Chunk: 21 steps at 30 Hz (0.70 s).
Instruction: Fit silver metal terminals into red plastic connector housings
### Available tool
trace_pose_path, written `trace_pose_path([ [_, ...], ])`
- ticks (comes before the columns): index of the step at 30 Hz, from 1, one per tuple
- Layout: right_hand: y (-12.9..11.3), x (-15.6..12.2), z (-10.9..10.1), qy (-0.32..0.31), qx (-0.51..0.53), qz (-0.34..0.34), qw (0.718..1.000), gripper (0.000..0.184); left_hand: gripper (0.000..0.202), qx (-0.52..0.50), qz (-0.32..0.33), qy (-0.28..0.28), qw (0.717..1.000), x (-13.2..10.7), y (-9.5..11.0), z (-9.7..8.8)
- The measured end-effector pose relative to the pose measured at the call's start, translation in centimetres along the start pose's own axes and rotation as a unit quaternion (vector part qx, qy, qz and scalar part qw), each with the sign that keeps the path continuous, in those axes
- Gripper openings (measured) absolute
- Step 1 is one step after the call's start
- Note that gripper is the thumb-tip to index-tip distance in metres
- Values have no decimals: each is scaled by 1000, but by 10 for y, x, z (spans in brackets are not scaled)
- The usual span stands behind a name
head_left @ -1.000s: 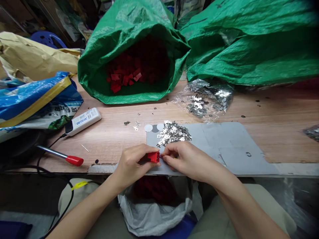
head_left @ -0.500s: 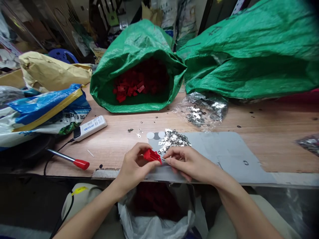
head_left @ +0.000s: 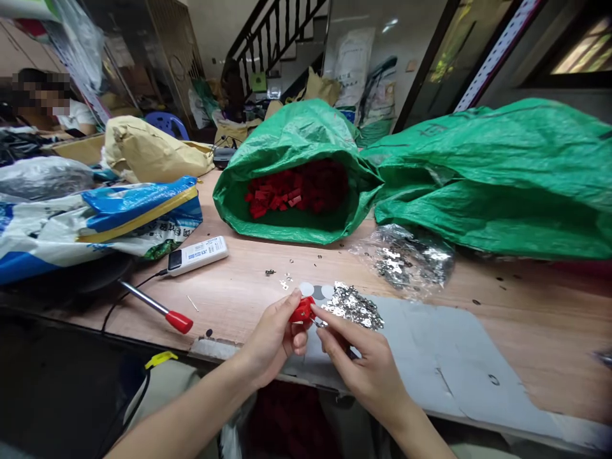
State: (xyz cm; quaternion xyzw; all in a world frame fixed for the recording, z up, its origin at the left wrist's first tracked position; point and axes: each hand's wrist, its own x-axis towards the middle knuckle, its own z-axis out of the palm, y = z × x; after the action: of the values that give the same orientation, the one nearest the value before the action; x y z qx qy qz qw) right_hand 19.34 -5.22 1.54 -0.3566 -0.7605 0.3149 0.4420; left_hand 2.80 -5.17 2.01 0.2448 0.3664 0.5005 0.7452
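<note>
My left hand (head_left: 275, 331) is closed on a small red plastic part (head_left: 302, 311), holding it above the grey mat (head_left: 411, 347). Against the part's right side, my right hand (head_left: 361, 354) pinches a thin silvery metal piece (head_left: 316, 323), its near end hidden by the fingers. Something dark shows under the right palm, too covered to name. Just behind the hands lies a loose pile of small metal clips (head_left: 354, 306). A few more clips (head_left: 285, 280) are scattered left of the pile.
Red parts (head_left: 275, 194) fill a green woven sack (head_left: 296, 233); another green sack (head_left: 492, 172) lies right. A clear bag (head_left: 415, 261) holds metal pieces. Leftward are a white device (head_left: 198, 255) with a cable and a red-tipped lever (head_left: 179, 321). A person (head_left: 79, 118) sits far left.
The view has tilted up, so things sit lower and the person at the left now shows. My left hand has turned the red part, and my right index finger now reaches against it.
</note>
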Motion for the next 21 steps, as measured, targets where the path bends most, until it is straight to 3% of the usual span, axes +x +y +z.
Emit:
trace_pose_path([
  [6, -2, 5, 4, 35, -29, -44, 998, 34, 45, 13, 18, -17, 1000, 6, -5, -3],
  [8, 3, 6, 4, 51, -13, 0, 999, 28, 45, 14, 30, -23, 999, 4, -4, 0],
  [10, 13, 7, 0, 90, 26, 87, 992, 24, 46, 36, 54, -33, 997, -3, -1, 3],
  [12, 23, 12, -7, 158, 88, 189, 965, 33, 48, 111, 99, -67, 987, -15, 3, 5],
  [14, 29, 18, -16, 222, 148, 243, 932, 45, 45, 254, 147, -135, 946, -26, -1, 3],
  [15, 30, 20, -19, 241, 163, 252, 923, 48, 40, 343, 167, -180, 907, -29, -7, 1],
  [18, 25, 26, -22, 241, 170, 257, 920, 53, 19, 559, 187, -292, 753, -25, -43, -11],
  [19, 23, 27, -21, 227, 165, 260, 924, 55, 17, 611, 174, -270, 723, -20, -57, -14],
  [21, 23, 32, -18, 192, 136, 265, 935, 57, 11, 653, 151, -224, 708, -12, -79, -18],
])
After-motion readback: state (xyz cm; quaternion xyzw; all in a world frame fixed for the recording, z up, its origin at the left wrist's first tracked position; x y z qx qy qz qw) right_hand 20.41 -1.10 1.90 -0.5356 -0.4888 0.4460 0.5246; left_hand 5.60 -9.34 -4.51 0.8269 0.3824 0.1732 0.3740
